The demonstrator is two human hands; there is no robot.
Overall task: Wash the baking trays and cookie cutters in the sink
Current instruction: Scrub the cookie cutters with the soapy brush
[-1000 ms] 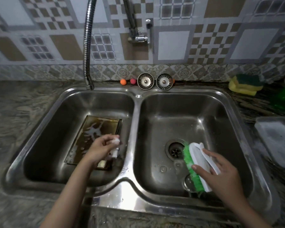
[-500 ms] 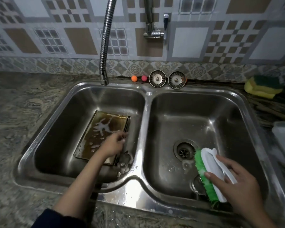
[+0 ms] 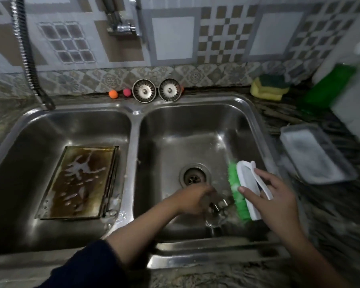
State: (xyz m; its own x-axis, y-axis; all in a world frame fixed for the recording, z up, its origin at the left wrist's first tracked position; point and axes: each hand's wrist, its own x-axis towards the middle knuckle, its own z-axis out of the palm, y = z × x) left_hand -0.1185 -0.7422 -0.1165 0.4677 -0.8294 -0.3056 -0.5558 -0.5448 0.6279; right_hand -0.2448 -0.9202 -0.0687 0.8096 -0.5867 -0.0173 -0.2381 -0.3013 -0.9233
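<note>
A stained brown baking tray (image 3: pixel 79 181) with soap streaks lies flat in the left basin of the steel double sink (image 3: pixel 134 129). My left hand (image 3: pixel 193 199) is over the right basin and grips a metal cookie cutter (image 3: pixel 220 203) next to the drain (image 3: pixel 194 176). Another metal cutter (image 3: pixel 215 221) lies on the basin floor just below it. My right hand (image 3: pixel 279 196) holds a white scrubbing brush with green bristles (image 3: pixel 244 190) by its handle, bristles facing the cutter.
A second, soapy tray (image 3: pixel 316 154) rests on the counter to the right of the sink. A yellow-green sponge (image 3: pixel 268 87) and a green bottle (image 3: pixel 328 86) stand at the back right. Two strainers (image 3: pixel 143 91) and small balls (image 3: pixel 113 94) line the back rim. The faucet hose (image 3: pixel 27 55) hangs at left.
My left hand has moved from the tray in the left basin across to the right basin, carrying a cookie cutter up to the brush. The right hand has stayed about where it was.
</note>
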